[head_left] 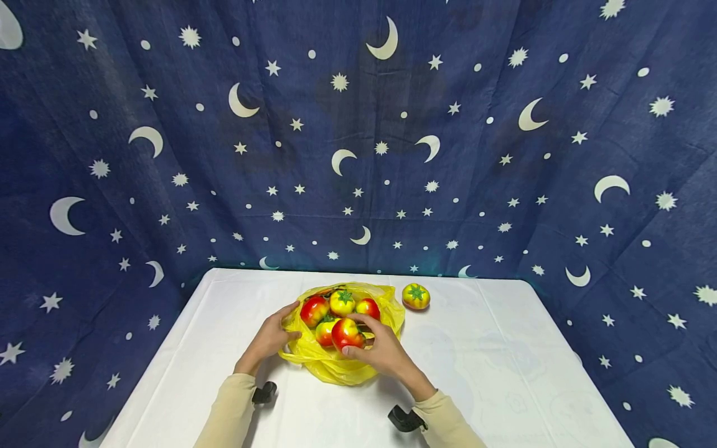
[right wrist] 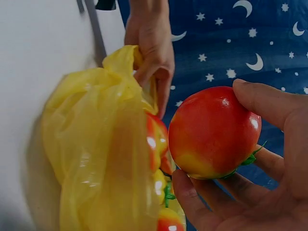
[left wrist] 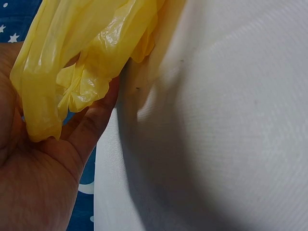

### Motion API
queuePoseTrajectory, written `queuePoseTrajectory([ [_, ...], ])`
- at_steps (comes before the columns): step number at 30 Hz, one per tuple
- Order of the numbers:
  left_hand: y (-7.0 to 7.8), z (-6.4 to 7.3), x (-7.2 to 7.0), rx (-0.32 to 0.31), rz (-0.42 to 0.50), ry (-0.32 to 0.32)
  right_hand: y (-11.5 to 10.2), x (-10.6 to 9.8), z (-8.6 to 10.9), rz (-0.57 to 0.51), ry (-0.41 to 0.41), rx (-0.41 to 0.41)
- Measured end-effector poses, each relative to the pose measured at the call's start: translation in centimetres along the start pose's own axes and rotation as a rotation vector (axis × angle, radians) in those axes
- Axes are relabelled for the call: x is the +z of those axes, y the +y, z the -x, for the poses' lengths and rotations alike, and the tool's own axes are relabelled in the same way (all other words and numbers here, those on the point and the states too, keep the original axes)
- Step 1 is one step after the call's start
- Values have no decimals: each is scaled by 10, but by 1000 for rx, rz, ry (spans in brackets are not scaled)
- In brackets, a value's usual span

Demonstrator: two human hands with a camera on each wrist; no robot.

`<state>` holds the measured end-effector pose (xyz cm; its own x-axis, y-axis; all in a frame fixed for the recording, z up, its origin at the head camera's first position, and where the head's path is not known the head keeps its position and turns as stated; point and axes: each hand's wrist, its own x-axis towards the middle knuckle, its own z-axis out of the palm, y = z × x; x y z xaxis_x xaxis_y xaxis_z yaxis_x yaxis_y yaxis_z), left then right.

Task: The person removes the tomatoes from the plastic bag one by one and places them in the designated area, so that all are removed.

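Note:
A yellow plastic bag (head_left: 338, 372) lies with its mouth spread, holding several glossy red-and-yellow tomatoes (head_left: 315, 310) with green leafy tops. At its left rim, my left hand (head_left: 271, 341) grips the thin plastic between thumb and fingers; a fold of the bag (left wrist: 43, 96) hangs over the palm in the left wrist view. My right hand (head_left: 388, 353) holds one tomato (right wrist: 216, 130) over the near right part of the bag's opening, thumb on one side and fingers on the other. Its green stem end points toward the palm.
Another tomato (head_left: 416, 297), mostly yellow on top, sits on the white tablecloth (head_left: 504, 373) just right of the bag. Behind the table hangs a dark blue curtain (head_left: 358, 205) with moons and stars. Black wrist mounts (head_left: 406, 419) stick out by both sleeves.

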<state>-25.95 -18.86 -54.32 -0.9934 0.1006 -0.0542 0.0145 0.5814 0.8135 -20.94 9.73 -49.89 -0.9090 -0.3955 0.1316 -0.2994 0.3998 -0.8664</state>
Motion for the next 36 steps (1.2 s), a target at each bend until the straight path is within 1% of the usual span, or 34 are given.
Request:
queuePoseTrajectory([
  [4,0,0,0,-4,0,1,-8,-5,2,-3,19,-36],
  [9,-1,0,0,-4,6,-2,-14,-11,4,18,57,-51],
  [13,-1,0,0,-1,7,-2,-16,-16,5,28,94,-52],
  [20,-3,-1,1,14,3,3,-19,-24,6,-11,129,-31],
  [31,-3,-1,1,4,-2,-3,-11,-32,6,-41,181,0],
  [36,-4,-1,1,4,-5,-4,-5,-36,6,-27,207,7],
])
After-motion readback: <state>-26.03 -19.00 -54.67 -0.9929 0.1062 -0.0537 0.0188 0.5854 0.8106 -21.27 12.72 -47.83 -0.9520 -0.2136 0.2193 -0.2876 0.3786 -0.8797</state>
